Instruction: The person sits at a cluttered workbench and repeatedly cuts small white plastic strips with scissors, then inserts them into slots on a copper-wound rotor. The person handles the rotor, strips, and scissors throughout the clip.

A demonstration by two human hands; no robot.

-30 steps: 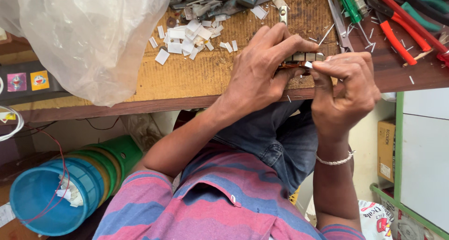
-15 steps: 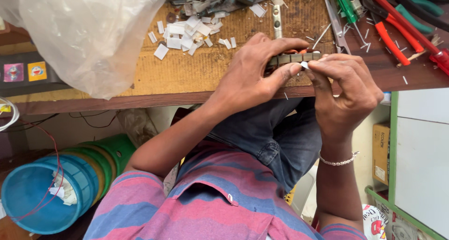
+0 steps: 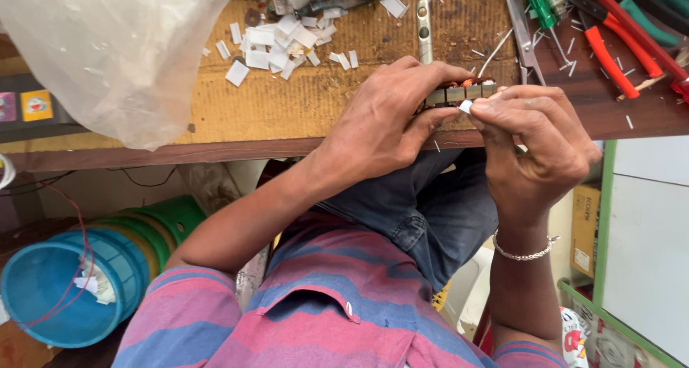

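Observation:
My left hand point(image 3: 384, 120) grips a small slotted metal core with copper winding point(image 3: 459, 92) at the near edge of the workbench. My right hand point(image 3: 535, 142) pinches a small white slip point(image 3: 466, 106) between thumb and forefinger and presses it against the core's side. Both hands touch the core. A silver bracelet point(image 3: 525, 254) circles my right wrist. Most of the core is hidden under my fingers.
Several cut white paper slips point(image 3: 276, 41) lie on the brown cardboard mat point(image 3: 301, 99). A large clear plastic bag point(image 3: 115, 52) hangs at left. Red-handled pliers point(image 3: 610, 45), scissors point(image 3: 518, 20) and a metal bar point(image 3: 424, 20) lie at right. Stacked blue and green tubs point(image 3: 79, 282) stand on the floor.
The view has shifted slightly. My hands stay on the core; my right fingers have worked the white slip closer against its side.

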